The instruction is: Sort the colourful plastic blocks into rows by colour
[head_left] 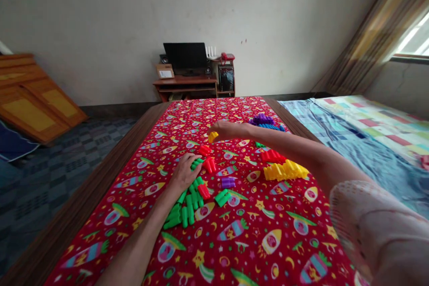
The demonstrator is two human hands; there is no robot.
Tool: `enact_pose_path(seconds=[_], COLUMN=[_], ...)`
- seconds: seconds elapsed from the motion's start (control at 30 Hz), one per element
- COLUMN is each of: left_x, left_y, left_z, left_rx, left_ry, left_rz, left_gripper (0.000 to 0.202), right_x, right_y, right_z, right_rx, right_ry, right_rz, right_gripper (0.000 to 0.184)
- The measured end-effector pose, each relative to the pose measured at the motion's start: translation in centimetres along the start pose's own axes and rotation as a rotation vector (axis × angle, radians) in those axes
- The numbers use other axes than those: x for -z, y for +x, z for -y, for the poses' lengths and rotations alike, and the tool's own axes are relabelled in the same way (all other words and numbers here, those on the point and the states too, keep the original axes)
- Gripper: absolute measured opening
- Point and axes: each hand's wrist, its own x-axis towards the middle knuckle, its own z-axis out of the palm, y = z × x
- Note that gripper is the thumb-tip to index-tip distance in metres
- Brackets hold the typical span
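My left hand (183,173) rests on the red patterned tablecloth (234,241), fingers curled round a green block (197,162) at the top of a loose heap of green blocks (187,205). My right hand (225,130) is raised above the table, reaching left, and pinches a small yellow block (213,136). Red blocks (208,158) lie just below it. A single purple block (228,182) lies between the heaps. Under my right forearm sit a row of yellow blocks (284,170) and a row of red blocks (273,156).
Purple and blue blocks (264,121) are piled at the table's far right. The wooden table edge (100,174) runs along the left. A bed with a checked sheet (362,138) stands on the right. A desk with a monitor (187,76) stands against the far wall.
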Motion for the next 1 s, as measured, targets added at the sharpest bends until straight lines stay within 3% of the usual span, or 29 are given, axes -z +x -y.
enact_pose_path(seconds=[0.17,0.27,0.37,0.57,0.8,1.0], left_x=[0.2,0.2,0.2,0.2,0.2,0.4], left_y=[0.2,0.3,0.3,0.4,0.4,0.5], left_z=[-0.1,-0.1,-0.1,0.2,0.3,0.2], left_rx=[-0.003,0.003,-0.002,0.003,0.013,0.006], left_ry=[0.012,0.015,0.008,0.017,0.01,0.022], left_rz=[0.01,0.003,-0.001,-0.001,0.003,0.002], left_gripper=[0.035,0.036,0.036,0.036,0.038,0.035], right_x=[3.0,2.3,0.7,-1.5,-2.8,-1.8], right_y=[-12.8,-19.4,-23.5,-25.3,-25.2,-25.5], right_z=[1.4,2.2,3.2,5.1,4.9,4.9], right_rx=[-0.082,-0.158,-0.207,-0.255,-0.317,-0.203], right_ry=[0.135,0.124,0.12,0.085,0.026,0.027], right_rz=[-0.142,-0.221,-0.281,-0.249,-0.172,-0.278], right_gripper=[0.032,0.033,0.03,0.025,0.025,0.031])
